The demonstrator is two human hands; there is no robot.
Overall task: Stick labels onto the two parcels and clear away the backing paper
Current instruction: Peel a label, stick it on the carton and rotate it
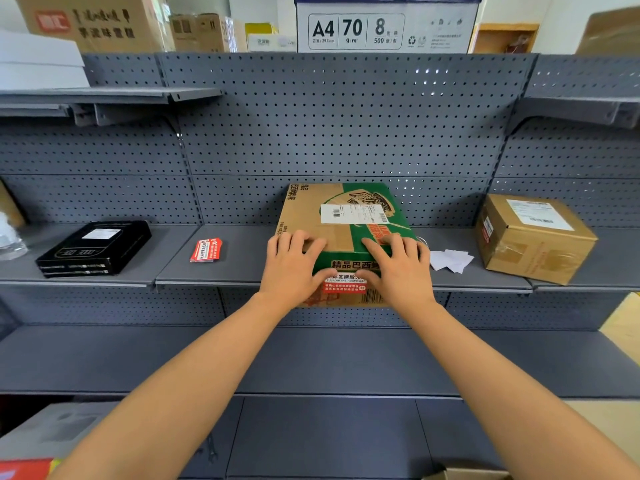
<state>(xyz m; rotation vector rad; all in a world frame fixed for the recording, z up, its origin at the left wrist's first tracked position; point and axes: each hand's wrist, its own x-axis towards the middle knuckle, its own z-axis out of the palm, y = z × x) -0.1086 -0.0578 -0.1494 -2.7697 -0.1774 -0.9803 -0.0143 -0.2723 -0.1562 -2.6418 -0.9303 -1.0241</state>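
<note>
L hand (pixel 293 264), R hand (pixel 399 269) clasp green parcel's (pixel 341 234) front.

Bare forearms (pixel 194 375), bare left hand (pixel 294 268), right hand (pixel 398 271)

A green box (pixel 341 242) is set flat at mid-shelf (pixel 225 268), jutting over the edge, and is gripped at its front by the left hand (pixel 294 266) and right hand (pixel 400 270). A white label (pixel 353 213) is stuck on top. A brown box (pixel 540 251), topped by a second label (pixel 540 214), is placed well to the right. White backing paper (pixel 450 260) is left between them.
</note>
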